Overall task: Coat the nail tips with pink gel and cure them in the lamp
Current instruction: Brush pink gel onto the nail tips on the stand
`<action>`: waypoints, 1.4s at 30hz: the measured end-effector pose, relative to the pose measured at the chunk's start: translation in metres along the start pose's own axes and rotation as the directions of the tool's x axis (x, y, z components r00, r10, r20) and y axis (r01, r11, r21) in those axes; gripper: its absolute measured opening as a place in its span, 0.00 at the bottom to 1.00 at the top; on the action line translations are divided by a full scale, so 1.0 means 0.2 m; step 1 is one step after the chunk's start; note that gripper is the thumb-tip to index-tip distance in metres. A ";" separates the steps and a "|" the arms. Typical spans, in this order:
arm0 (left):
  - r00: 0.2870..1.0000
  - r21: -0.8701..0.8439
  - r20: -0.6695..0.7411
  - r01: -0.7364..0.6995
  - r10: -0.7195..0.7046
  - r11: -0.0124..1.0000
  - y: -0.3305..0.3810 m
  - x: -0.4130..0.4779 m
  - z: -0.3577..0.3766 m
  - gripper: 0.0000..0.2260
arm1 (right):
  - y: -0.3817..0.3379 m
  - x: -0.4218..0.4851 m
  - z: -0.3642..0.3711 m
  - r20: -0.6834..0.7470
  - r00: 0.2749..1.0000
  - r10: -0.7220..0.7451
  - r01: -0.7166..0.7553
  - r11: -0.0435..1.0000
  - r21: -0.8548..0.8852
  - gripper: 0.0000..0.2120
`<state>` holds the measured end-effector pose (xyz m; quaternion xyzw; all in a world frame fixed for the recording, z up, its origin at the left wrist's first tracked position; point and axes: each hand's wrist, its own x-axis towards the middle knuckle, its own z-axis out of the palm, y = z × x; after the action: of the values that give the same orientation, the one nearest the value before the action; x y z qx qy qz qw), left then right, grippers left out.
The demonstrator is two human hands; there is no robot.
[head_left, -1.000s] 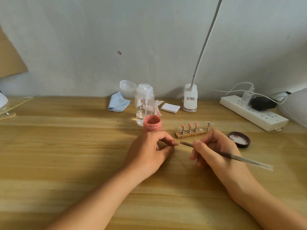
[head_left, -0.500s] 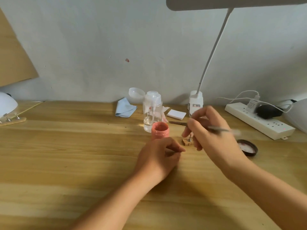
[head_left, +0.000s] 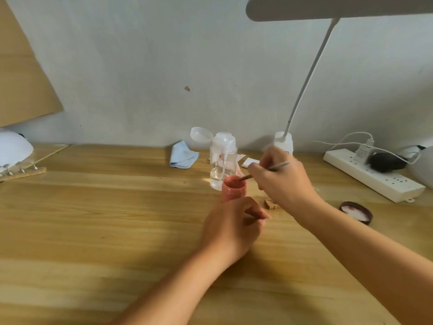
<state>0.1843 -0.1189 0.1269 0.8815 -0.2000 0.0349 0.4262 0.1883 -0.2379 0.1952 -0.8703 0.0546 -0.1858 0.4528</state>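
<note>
An open jar of pink gel [head_left: 233,190] stands mid-table. My right hand [head_left: 284,181] pinches a thin brush [head_left: 278,165], and the brush tip dips into the jar's mouth. My left hand [head_left: 234,227] rests on the table just in front of the jar. Its fingers are curled, with the thumb against the forefinger, and I see nothing in it. Only one end of the wooden nail-tip holder [head_left: 270,204] shows below my right hand. A white curing lamp [head_left: 14,148] sits at the far left.
A clear pump bottle [head_left: 222,160] stands right behind the jar, with a blue cloth [head_left: 184,156] to its left. The jar lid [head_left: 356,212] lies at the right. A power strip [head_left: 372,177] and a desk lamp base [head_left: 283,141] line the back. A second wooden holder [head_left: 21,172] lies far left.
My right hand lifted the brush from beside the left hand, moved back over the nail-tip holder and lowered the tip into the pink jar. The left hand stayed put.
</note>
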 end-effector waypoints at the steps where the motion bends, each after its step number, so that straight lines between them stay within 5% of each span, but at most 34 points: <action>1: 1.000 -0.008 0.002 0.003 -0.003 1.000 0.00 0.00 0.00 0.13 | 0.01 -0.04 -0.03 -0.048 0.999 -0.011 0.016 0.994 0.105 0.06; 4: 1.000 -0.013 -0.004 -0.004 0.004 1.000 0.00 0.00 0.00 0.12 | 0.09 -0.20 -0.12 -0.063 0.997 -0.036 0.058 0.912 0.406 0.06; 10: 0.999 -0.006 0.000 -0.054 0.054 0.999 0.00 -0.01 0.00 0.14 | 0.25 -0.39 -0.22 -0.038 0.997 0.068 -0.036 0.832 0.554 0.12; 42: 0.998 0.004 0.012 -0.067 0.067 0.998 -0.02 0.00 0.00 0.07 | 0.33 -0.36 -0.18 -0.038 0.994 0.106 -0.074 0.866 0.494 0.08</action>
<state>0.1855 -0.1161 0.1230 0.8755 -0.2320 0.0446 0.4215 0.1133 -0.2854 0.1415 -0.7168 0.0604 -0.2000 0.6653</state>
